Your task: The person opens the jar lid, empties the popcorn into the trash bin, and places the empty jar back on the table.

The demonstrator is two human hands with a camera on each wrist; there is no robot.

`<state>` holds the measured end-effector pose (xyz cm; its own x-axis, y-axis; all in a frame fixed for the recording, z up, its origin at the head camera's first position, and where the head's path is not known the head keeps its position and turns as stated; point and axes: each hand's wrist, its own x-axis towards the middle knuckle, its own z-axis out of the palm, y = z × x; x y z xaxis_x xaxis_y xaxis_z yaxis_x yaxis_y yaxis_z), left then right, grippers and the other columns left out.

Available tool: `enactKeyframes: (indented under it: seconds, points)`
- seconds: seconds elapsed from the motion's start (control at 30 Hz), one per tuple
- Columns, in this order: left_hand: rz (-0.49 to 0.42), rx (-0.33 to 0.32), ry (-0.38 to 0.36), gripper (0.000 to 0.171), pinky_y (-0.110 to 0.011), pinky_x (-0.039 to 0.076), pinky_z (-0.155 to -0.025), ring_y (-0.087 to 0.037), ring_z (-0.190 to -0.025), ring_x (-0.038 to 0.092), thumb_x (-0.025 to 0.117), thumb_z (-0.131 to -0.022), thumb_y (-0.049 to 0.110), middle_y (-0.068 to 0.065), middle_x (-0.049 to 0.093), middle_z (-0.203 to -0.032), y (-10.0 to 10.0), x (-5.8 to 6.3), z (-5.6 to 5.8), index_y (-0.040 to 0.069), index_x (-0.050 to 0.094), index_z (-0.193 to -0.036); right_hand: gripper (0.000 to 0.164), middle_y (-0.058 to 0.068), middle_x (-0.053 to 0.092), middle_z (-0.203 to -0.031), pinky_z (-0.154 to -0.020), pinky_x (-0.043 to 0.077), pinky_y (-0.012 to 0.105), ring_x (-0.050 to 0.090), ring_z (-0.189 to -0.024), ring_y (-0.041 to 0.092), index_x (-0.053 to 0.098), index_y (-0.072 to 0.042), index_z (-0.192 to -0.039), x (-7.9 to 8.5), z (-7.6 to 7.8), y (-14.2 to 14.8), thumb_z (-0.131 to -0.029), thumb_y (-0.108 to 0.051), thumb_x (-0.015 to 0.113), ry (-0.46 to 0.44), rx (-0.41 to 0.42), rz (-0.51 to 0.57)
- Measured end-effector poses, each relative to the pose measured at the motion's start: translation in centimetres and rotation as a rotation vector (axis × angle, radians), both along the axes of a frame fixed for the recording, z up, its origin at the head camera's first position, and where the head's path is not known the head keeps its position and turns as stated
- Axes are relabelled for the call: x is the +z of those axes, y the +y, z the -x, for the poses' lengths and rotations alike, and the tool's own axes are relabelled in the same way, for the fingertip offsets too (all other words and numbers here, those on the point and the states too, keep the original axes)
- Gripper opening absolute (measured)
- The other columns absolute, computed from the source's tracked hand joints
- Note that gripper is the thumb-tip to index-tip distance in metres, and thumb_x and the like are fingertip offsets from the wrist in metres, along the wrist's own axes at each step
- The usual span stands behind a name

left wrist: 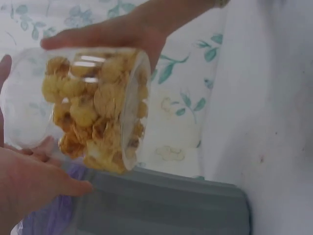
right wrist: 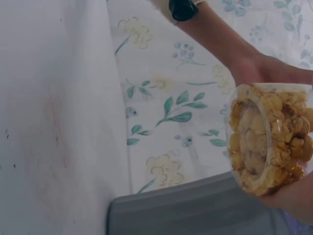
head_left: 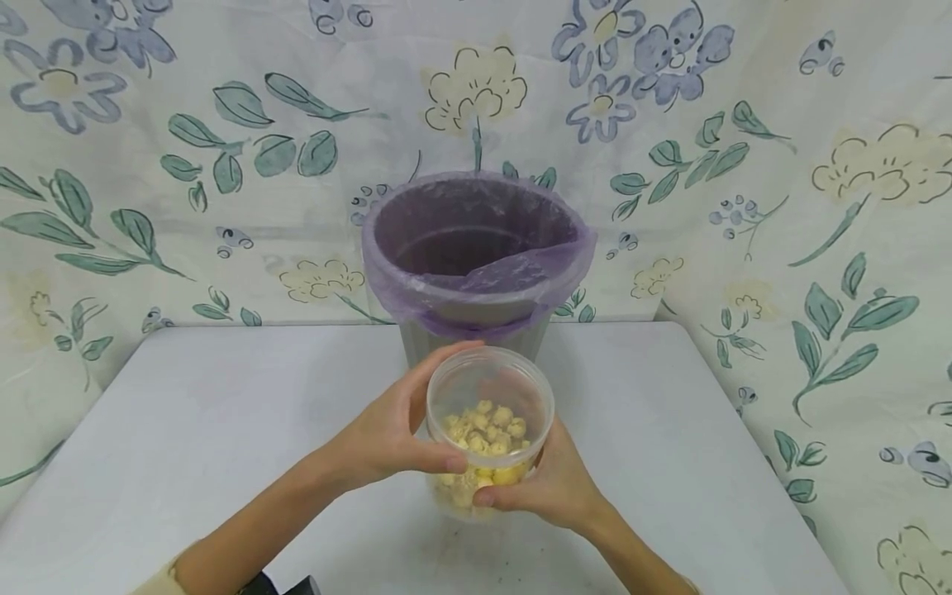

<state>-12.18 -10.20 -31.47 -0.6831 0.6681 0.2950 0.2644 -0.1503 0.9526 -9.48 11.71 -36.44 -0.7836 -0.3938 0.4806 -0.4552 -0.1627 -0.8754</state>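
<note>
A clear plastic jar partly filled with yellow popcorn is held up between both hands, in front of the bin. My left hand grips its left side near the rim, the thumb lying across the front. Lower down, my right hand holds the right side, thumb on the front. In the left wrist view the jar shows popcorn packed towards its base. The right wrist view has the jar's base above the table, with my right hand along one side.
Behind the jar stands a grey bin lined with a purple bag folded over its rim. Small dark crumbs lie on the white table. A floral cloth hangs behind and beside the table.
</note>
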Motion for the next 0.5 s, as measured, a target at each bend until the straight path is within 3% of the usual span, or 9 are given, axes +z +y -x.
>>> enactKeyframes:
  seconds: [0.3, 0.5]
  points:
    - [0.01, 0.238, 0.078, 0.101, -0.06, 0.016, -0.112, -0.024, -0.14, 0.033, 0.089, -0.075, 0.025, -0.004, 0.045, -0.148, 1.1, -0.4, -1.7, 0.008, 0.028, -0.154, 0.101, 0.012, 0.048, -0.143, -0.106, 0.041, 0.04, 0.047, -0.126, 0.035, 0.034, -0.01, -0.151, -0.2, 0.0, 0.0, -0.073, -0.043, 0.09, 0.006, -0.077, -0.033]
    - [0.041, 0.291, 0.081, 0.107, -0.063, 0.014, -0.112, -0.024, -0.142, 0.031, 0.09, -0.074, 0.026, -0.002, 0.043, -0.15, 1.3, -0.4, -2.2, 0.014, 0.023, -0.157, 0.102, 0.012, 0.047, -0.144, -0.105, 0.042, 0.04, 0.047, -0.126, 0.035, 0.033, -0.01, -0.151, -0.3, 0.1, -0.1, -0.072, -0.04, 0.091, -0.005, -0.081, -0.031]
